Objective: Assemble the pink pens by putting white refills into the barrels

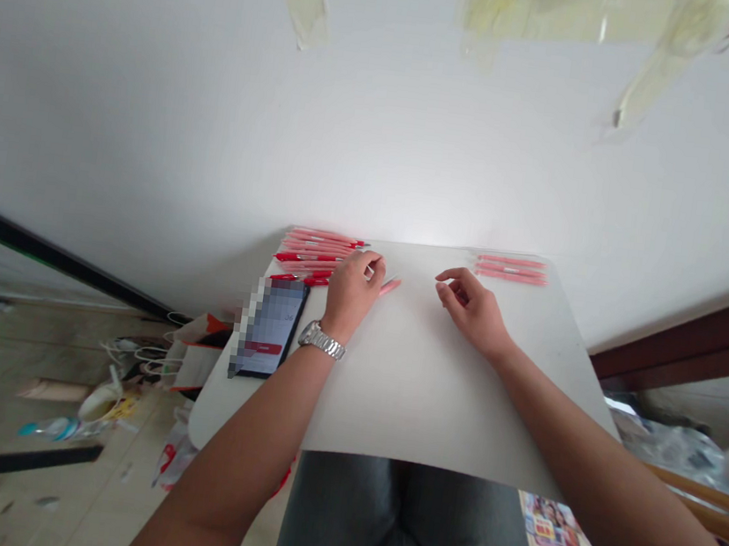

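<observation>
Pink pens (511, 271): few at right, big pile (315, 244) left; right hand (470, 305) empty, loosely spread; can't tell what left hand (353, 289) grips.

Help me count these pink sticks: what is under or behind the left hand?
One end of a pink stick shows past the left hand; the rest is covered. On the other side, red and pink sticks run up to it. Anything fully beneath can't be seen.
</observation>
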A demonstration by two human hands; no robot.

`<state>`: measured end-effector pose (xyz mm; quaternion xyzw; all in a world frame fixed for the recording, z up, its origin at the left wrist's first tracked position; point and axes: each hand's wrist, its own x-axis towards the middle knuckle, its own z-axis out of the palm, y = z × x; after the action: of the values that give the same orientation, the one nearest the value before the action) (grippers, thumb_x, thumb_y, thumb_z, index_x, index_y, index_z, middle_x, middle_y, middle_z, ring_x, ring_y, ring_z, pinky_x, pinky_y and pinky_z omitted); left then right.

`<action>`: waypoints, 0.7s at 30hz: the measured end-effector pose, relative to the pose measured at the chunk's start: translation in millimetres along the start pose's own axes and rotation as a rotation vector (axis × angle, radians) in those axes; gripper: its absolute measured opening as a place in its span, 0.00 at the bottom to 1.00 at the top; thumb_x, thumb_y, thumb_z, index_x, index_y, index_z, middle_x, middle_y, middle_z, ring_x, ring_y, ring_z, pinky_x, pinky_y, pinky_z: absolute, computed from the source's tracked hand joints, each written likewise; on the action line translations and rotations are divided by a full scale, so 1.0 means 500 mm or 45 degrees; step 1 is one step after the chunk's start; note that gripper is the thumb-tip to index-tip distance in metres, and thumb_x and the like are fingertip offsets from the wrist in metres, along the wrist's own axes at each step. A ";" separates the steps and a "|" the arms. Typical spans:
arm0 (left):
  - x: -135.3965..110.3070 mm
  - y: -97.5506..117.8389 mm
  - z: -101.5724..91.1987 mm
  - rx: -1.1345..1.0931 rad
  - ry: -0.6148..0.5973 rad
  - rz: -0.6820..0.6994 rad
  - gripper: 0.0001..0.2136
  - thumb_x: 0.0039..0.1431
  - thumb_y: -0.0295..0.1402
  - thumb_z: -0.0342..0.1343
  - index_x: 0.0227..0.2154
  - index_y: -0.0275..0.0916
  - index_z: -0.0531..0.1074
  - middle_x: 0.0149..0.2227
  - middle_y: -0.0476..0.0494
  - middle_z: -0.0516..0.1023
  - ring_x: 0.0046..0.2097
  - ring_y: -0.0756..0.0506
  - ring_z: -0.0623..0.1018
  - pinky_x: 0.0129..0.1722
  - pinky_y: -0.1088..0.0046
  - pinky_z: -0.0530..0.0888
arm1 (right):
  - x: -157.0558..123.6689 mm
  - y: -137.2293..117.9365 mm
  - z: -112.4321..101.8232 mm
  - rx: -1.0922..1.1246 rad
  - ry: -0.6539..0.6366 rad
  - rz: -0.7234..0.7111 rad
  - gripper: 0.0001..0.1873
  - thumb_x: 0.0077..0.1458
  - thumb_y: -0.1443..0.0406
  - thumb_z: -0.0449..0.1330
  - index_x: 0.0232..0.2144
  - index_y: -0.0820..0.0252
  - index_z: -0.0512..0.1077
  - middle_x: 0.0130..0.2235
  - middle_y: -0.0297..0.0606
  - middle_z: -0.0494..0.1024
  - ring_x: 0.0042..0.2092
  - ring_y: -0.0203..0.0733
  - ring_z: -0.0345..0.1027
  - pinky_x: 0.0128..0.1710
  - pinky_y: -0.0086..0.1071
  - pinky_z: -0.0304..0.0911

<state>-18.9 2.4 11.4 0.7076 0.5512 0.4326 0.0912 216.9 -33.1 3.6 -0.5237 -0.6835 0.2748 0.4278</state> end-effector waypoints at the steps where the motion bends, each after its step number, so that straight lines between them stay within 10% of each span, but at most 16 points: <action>1: 0.000 0.002 -0.001 -0.008 -0.005 0.001 0.09 0.69 0.36 0.54 0.34 0.42 0.76 0.33 0.44 0.78 0.34 0.45 0.74 0.39 0.67 0.71 | 0.000 0.000 0.000 -0.002 0.002 0.000 0.20 0.67 0.46 0.57 0.46 0.53 0.73 0.29 0.32 0.72 0.29 0.38 0.62 0.33 0.33 0.59; 21: -0.016 0.008 0.004 0.277 -0.214 0.138 0.13 0.62 0.37 0.64 0.49 0.46 0.77 0.43 0.41 0.79 0.45 0.38 0.77 0.42 0.63 0.72 | 0.003 0.006 0.002 -0.017 -0.005 -0.006 0.19 0.67 0.47 0.57 0.46 0.53 0.73 0.30 0.32 0.72 0.29 0.38 0.63 0.33 0.33 0.60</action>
<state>-14.9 -5.0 8.5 0.7757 0.5461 0.3140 0.0363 217.1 -30.9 1.2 -0.5246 -0.6875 0.2703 0.4233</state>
